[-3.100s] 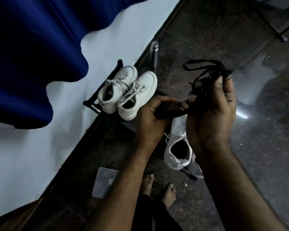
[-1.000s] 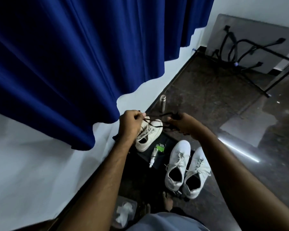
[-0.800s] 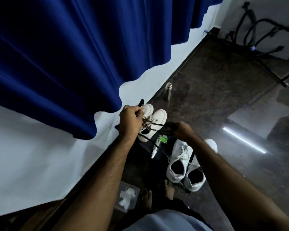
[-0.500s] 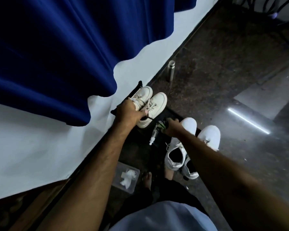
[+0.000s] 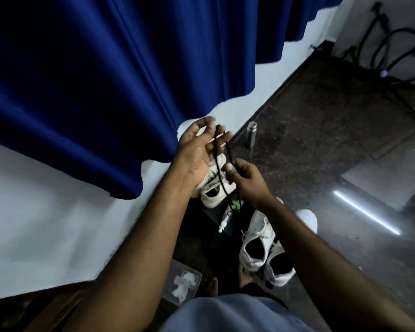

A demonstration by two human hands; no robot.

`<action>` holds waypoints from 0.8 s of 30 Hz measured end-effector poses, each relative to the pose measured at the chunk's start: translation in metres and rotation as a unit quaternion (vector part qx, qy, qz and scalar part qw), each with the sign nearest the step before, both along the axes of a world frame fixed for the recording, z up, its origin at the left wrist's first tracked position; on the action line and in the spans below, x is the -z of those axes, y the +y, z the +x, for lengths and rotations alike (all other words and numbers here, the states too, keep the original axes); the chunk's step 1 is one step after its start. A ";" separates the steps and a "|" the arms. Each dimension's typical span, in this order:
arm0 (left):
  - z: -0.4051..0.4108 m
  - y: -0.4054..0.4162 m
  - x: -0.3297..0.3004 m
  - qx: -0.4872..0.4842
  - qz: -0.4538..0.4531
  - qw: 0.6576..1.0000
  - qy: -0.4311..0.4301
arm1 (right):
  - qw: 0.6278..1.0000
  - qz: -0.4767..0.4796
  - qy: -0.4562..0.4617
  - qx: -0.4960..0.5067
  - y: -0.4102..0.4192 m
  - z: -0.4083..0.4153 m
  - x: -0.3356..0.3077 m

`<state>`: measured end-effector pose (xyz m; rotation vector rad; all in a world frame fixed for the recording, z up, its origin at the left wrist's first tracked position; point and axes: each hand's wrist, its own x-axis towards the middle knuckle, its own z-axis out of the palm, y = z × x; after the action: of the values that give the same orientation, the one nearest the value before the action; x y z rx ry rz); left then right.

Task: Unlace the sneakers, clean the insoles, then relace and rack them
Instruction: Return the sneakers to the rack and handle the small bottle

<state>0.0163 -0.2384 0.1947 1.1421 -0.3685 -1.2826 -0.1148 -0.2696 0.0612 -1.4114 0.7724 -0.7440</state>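
item: left hand [image 5: 197,149], raised, palm turned toward the camera, fingers spread and loosely bent; a black lace [image 5: 219,168] is looped over the fingers near their tips and hangs down in two strands.
item: right hand [image 5: 246,179], just beside and below the left; thumb and curled fingers pinch the hanging strands of the lace.
item: cream sneaker pair [image 5: 213,188], laced, on a dark rack [image 5: 216,213] against the wall, partly hidden behind both hands.
item: white sneaker pair [image 5: 261,243], laced, nearer the person, openings facing up; the right forearm crosses over them.
item: small spray bottle [image 5: 227,218] with green label, lying on the rack between the two pairs.
item: clear plastic tub [image 5: 185,282] holding crumpled white wipes, on the floor by a bare foot [image 5: 211,288].
item: metal flask [image 5: 251,134], upright on the dark floor [image 5: 321,144] near the wall's base.
item: blue curtain [image 5: 106,68], hanging over a white wall [image 5: 46,224], upper left.
item: black cables [image 5: 393,51] at the far corner.
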 end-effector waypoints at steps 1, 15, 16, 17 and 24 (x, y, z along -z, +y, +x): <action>0.002 0.003 -0.013 0.010 -0.042 0.996 0.081 | 1.000 -0.003 -0.016 0.009 0.000 0.000 -0.019; 0.013 0.029 -0.091 -0.061 -0.241 0.967 -0.056 | 0.998 -0.040 -0.041 -0.008 0.011 -0.002 -0.117; 0.015 0.034 -0.091 -0.061 -0.221 0.969 -0.090 | 0.998 -0.061 -0.021 -0.004 0.016 0.000 -0.117; 0.014 0.039 -0.091 -0.051 -0.207 0.971 -0.113 | 0.997 -0.075 -0.009 0.002 0.021 0.003 -0.118; 0.017 0.085 -0.113 0.013 -0.269 0.962 -0.045 | 0.978 -0.097 -0.038 -0.178 0.077 0.036 -0.165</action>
<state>0.0329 -0.1534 0.3079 0.7311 -0.7511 -1.0619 -0.0785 -0.1927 0.2267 -1.6317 0.3767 -0.5995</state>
